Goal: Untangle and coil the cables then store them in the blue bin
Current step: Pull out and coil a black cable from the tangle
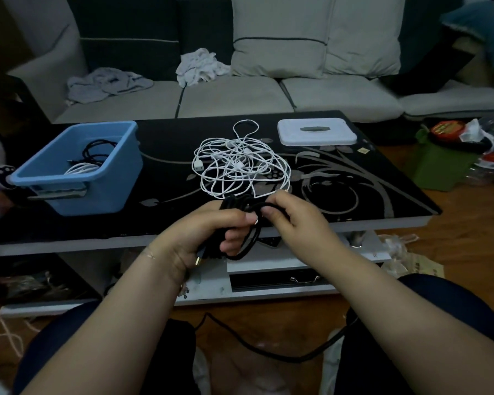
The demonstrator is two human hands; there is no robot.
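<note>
Left hand grips the coiled black cable over the table's near edge, right hand pinching its last loop; coiling nearly finished, next likely deposit in blue bin, far left.

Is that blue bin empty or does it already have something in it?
Not empty: the blue bin already holds a black cable and a white cable.

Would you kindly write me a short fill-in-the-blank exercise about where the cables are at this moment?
1. Both hands, left hand and right hand, grip a coiled cable whose colour is ____.
2. The tangled white cables lie on the ____.
3. The blue bin already holds black and ____ cables.
4. The white lidded box sits on the far side of the tangle from the ____.

Missing words: black; table; white; person
</note>
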